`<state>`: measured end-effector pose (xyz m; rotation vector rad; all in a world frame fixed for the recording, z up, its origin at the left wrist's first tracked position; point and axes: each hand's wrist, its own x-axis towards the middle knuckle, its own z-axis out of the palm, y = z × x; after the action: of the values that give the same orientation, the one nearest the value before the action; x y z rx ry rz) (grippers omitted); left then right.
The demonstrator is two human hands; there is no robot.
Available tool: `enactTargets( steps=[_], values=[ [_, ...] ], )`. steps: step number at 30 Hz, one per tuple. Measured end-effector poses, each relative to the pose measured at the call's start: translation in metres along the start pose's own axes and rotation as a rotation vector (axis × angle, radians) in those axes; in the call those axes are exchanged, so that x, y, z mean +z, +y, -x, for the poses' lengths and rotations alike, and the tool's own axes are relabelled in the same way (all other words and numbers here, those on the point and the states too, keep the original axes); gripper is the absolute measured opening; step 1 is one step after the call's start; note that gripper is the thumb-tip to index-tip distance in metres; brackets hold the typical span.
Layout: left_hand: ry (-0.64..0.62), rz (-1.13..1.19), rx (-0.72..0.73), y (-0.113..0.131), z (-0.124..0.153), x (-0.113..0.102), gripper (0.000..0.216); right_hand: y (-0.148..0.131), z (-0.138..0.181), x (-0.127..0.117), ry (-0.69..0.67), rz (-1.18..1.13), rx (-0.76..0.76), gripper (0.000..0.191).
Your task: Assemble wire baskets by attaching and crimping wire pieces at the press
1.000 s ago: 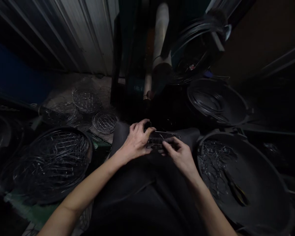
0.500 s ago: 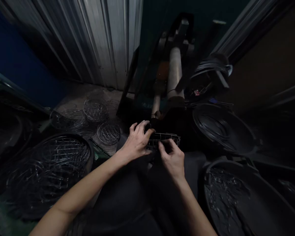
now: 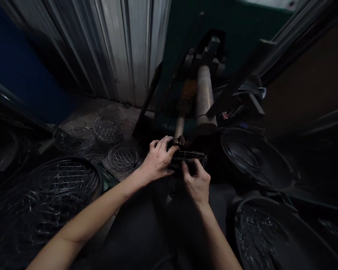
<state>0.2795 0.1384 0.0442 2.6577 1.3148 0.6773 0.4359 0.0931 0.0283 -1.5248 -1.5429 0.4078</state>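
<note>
A round wire rack [image 3: 195, 155], seen nearly edge-on, is held beneath the short lower rod [image 3: 179, 127] of a green machine. My left hand [image 3: 159, 159] is closed around its left end, thumb on the near side and fingers over the top. My right hand [image 3: 196, 176] pinches at the near edge with thumb and forefinger. Whether a small piece also sits between those fingertips is too dark to tell. The left part of the rack is hidden behind my left hand.
A thick metal cylinder [image 3: 205, 99] juts from the machine [image 3: 183, 22]. Finished-looking wire grids [image 3: 123, 156] lie on the floor at left, beside a heaped tub of wire grids [image 3: 67, 176]. At right stand a basin with wire rings [image 3: 278, 161] and a basin of small metal pieces [image 3: 295, 240].
The view has tilted slightly, so the machine appears lower and the lower rod's end sits closer to my left hand and the rack. Both hands keep their hold.
</note>
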Motion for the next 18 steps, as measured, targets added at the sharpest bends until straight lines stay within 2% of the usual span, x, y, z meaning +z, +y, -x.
enactTargets(
  steps=[18],
  values=[
    [0.019,-0.046,0.010,-0.009,-0.016,0.007,0.076,0.008,-0.016,0.009,0.058,-0.009,-0.037,0.018]
  ],
)
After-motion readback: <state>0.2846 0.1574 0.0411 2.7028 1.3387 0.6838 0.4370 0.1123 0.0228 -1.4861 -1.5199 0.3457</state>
